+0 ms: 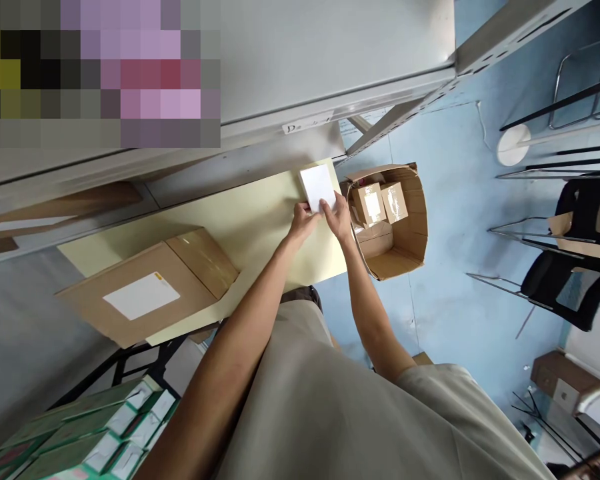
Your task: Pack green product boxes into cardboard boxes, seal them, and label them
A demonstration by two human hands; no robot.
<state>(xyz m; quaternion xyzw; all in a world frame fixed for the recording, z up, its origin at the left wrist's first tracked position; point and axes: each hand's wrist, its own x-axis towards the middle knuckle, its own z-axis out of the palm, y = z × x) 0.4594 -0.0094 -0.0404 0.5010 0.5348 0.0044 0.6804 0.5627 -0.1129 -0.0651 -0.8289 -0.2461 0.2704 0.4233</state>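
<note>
A small flat white box (318,187) is held near the right end of the pale yellow tabletop (260,213). My left hand (304,221) grips its near left corner with bent fingers. Across from it, my right hand (338,217) holds the near right side, the thumb lying on the white face. The box's underside is hidden, so I cannot tell whether it touches the table. To the left on the same surface lies a large closed cardboard carton (150,287) with a white label (141,295).
Right of the table, an open cardboard box (415,227) on the blue floor (450,233) contains smaller cartons (373,203). A grey metal shelf (330,60) overhangs the far edge. Green-and-white boxes (110,427) are stacked lower left; black chairs (555,287) stand right.
</note>
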